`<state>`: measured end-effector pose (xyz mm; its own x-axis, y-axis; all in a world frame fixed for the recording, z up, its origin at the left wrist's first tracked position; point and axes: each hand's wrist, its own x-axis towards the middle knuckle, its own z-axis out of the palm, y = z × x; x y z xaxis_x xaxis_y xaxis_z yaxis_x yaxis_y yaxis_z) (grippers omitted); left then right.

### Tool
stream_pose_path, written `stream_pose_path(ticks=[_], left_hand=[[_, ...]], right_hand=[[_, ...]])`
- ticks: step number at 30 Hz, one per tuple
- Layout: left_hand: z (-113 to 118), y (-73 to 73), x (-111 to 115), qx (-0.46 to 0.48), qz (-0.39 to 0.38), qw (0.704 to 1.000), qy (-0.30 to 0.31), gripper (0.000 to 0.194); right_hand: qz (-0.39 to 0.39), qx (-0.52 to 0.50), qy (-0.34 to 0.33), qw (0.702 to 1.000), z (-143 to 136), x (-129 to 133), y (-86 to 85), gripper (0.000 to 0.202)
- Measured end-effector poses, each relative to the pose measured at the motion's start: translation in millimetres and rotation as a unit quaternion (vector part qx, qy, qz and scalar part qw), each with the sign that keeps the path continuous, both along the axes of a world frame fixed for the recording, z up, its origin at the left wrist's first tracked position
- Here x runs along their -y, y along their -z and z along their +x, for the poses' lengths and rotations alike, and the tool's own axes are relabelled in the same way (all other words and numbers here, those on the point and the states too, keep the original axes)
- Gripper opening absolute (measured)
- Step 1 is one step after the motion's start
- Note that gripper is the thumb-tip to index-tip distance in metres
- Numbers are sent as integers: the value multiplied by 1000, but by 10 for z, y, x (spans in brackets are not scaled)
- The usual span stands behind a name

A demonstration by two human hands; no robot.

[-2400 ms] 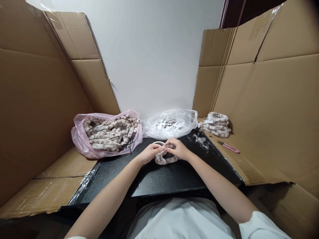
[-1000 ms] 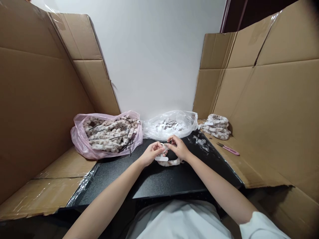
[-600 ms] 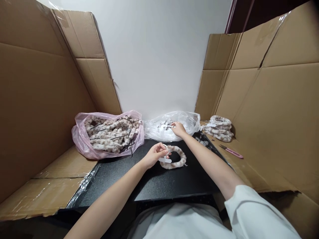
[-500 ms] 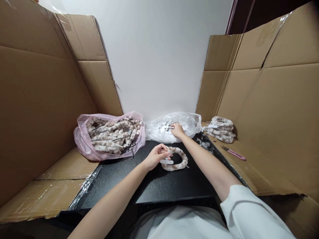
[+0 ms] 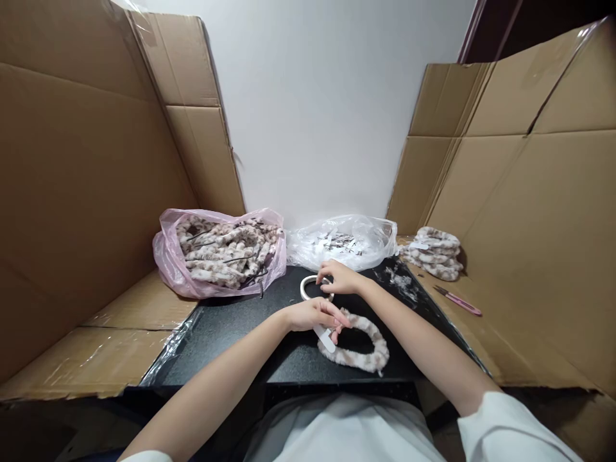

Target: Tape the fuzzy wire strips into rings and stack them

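My left hand pinches a fluffy cream-and-brown plush loop at its near-left end, where a white flat tab hangs from the fingers. The loop rests on the black tabletop. Just beyond it, my right hand has its fingers curled over the right side of a narrow white ring, which looks like a roll of tape. Both the fingertips and part of that ring are covered by the hand.
A pink plastic bag full of fluffy strips lies at the back left. Behind my hands is a clear bag with small pieces. To the right are stacked fluffy loops and a pink-handled cutter. Cardboard walls flank the table.
My right hand has come back from the clear bag to the white ring, which now shows. My left hand and the plush loop have moved nearer and to the right.
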<state>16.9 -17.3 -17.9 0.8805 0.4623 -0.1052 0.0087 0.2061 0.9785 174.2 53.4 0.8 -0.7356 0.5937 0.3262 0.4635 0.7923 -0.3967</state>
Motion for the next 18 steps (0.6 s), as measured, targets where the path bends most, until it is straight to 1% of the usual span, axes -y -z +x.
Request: stream_pose_path(ticks=[3,6,8,10,11,12,14,16,18], left_hand=[[3,-4,4,-5,-6,1000,24,20],[4,-6,10,-17,-35,999,29,14],[-15,-36,16,-15,-47,999,19,15],[-71,-103,9,14,-54,998,-10,22],[-114,-149,-3,39,-56,997,-31,26],[-168,-200,-24,74,-54,994,-66,28],[-292,-300,-95,143,-46,979,-140,23],[-412,-373,-193,217,-39,945,-243,21],[-494,-401,-287,257,2,899,-356,19]], right_hand=[[9,8,3,1000,137,186,76,20],[2,2,9,1000,190,292,182,10],[-16,-32,19,999,192,313,237,5],[-46,-100,29,993,195,300,267,5],[-67,-143,36,987,204,283,272,7],[-87,-188,48,977,219,261,273,10],[-116,-278,87,949,271,208,267,17],[-128,-364,135,912,341,155,258,24],[-128,-423,176,880,410,123,243,29]])
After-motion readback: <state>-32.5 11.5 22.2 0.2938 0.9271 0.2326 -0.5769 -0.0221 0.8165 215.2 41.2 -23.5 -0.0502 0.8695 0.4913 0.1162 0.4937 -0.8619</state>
